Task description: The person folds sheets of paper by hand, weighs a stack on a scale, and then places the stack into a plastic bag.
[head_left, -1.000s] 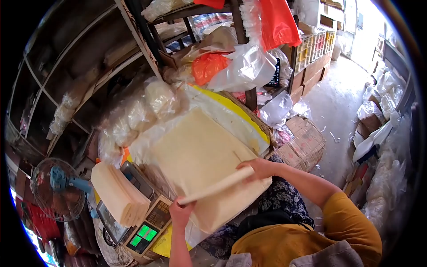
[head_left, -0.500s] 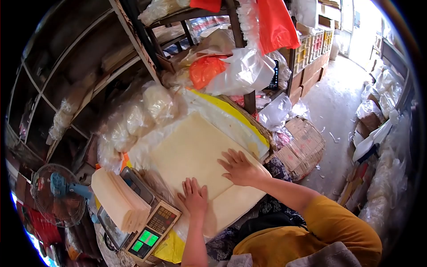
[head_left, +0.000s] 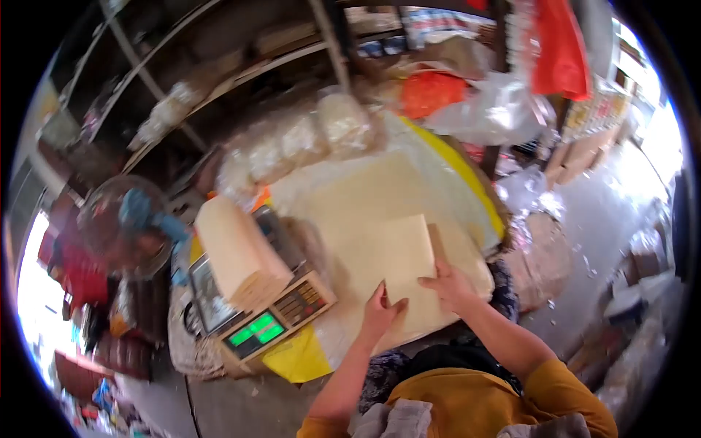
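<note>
1. Cream-coloured folded sheet (head_left: pixel 407 252), just beyond the left hand (head_left: pixel 381 317) and just left of the right hand (head_left: pixel 450 290).
2. At the left hand: partly open, thumb parted from fingers, fingertips by the sheet's near left edge, gripping nothing.
3. At the right hand: likewise half open and empty, fingertips at the right edge.
4. Beneath and beyond both hands: larger cream sheeting (head_left: pixel 358 197).
5. Left of the left hand: scale (head_left: pixel 298 305) bearing a pale stack (head_left: pixel 237 252).
</note>
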Motion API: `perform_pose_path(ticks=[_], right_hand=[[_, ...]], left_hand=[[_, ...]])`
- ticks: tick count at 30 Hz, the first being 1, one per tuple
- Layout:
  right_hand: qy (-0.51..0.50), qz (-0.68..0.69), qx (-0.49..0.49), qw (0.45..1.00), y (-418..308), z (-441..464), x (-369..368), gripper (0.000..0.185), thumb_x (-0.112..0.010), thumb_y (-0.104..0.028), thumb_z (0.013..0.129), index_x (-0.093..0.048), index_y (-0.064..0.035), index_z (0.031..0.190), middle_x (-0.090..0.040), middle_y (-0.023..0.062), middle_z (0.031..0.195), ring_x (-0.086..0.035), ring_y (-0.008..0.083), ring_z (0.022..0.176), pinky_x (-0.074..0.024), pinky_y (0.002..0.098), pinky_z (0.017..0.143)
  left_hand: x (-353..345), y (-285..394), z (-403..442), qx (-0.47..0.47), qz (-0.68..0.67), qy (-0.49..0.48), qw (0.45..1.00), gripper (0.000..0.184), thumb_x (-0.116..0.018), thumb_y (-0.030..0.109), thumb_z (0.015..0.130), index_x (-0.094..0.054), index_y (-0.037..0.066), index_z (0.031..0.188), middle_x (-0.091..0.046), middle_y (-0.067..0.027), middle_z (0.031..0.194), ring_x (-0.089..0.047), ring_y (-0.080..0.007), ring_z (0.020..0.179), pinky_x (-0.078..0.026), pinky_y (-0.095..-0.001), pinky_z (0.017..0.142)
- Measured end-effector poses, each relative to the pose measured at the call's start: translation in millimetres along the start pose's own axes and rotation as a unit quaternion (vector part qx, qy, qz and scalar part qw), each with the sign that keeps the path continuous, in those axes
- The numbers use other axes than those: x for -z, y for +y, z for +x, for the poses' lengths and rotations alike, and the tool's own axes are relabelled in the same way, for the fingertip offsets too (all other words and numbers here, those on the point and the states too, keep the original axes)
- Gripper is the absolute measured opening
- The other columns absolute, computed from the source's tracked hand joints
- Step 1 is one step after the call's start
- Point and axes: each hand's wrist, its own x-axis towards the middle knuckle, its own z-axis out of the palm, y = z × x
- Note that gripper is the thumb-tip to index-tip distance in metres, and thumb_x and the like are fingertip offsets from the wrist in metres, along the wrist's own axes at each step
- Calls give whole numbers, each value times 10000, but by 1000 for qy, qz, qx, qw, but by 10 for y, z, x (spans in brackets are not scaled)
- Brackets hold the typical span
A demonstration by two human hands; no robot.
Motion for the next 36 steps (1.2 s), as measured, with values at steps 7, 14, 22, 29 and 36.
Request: perform_pose_path(ticks=[7,14,22,29,36], right_hand=[[-152,200,86,964,-1441,-456,-153,624,-680,-242,818,-399,-35,1335,-580,123,1182,-618,208,934,-490,320,812],[-156,-512,321,781,-749,-965,19,722,-697,-263,746,-371,-137,1377,-331,117,1421,-284,297,1332,-242,578,1040],[-111,-595,357,711,-460,-378,93,572,-546,-142,820,-396,-191,1371,-287,67,1454,-205,288,1370,-227,631,1022],[-184,-441,349,806,-753,-407,-272,345,-565,-351,859,-600,-160,1145,-551,71,1212,-450,230,1211,-302,512,1028],[-238,-435,352,794,-735,-278,-572,254,-546,-361,864,-639,-138,942,-600,37,934,-544,207,1012,-363,437,975]], left_hand=[[1547,1019,-428,-190,-225,298,908,875,-578,-158,678,-229,68,1448,-501,-84,1283,-526,-199,1120,-481,-293,878],[3590,521,-262,-57,-55,290,954,659,-638,-14,676,-427,2,1300,-594,-114,1100,-586,-238,959,-466,-345,849],[1471,106,-563,-302,264,456,795,433,-605,62,792,-515,17,1213,-521,-142,1203,-501,-288,1094,-393,-378,945],[374,-534,-913,-132,5,324,937,489,-658,73,784,-481,-10,1233,-486,-127,1208,-499,-236,1068,-421,-309,901],[279,-649,-920,-98,29,305,947,708,-730,1,683,-403,2,1312,-419,-156,1269,-446,-284,1158,-390,-338,974]])
